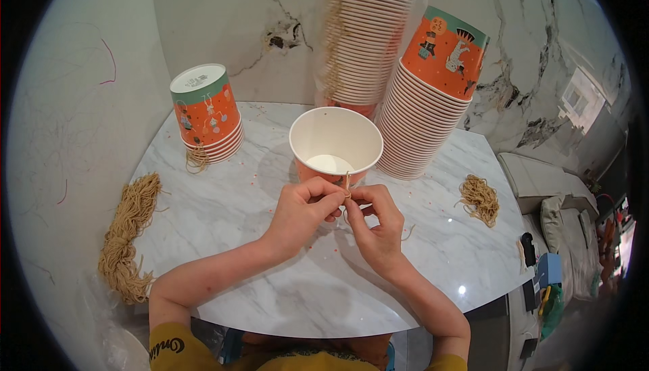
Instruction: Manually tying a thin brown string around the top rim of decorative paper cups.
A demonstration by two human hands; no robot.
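An orange paper bucket with a white inside (331,133) stands upright in the middle of the table. A tan string (348,180) hangs at its near rim. My left hand (297,215) pinches the string between thumb and fingers, just in front of the bucket. My right hand (378,229) pinches it from the other side, the fingertips of both hands nearly touching. A loose string end shows beside my right hand. The bucket's lower front is hidden behind my hands.
At the left stands a short stack of upside-down buckets (206,117) with a string loop (197,159). A taller stack (422,124) and a plastic-wrapped column of buckets (372,33) stand behind. String bundles lie at the left edge (128,236) and right (479,200) of the marble-patterned table (284,296).
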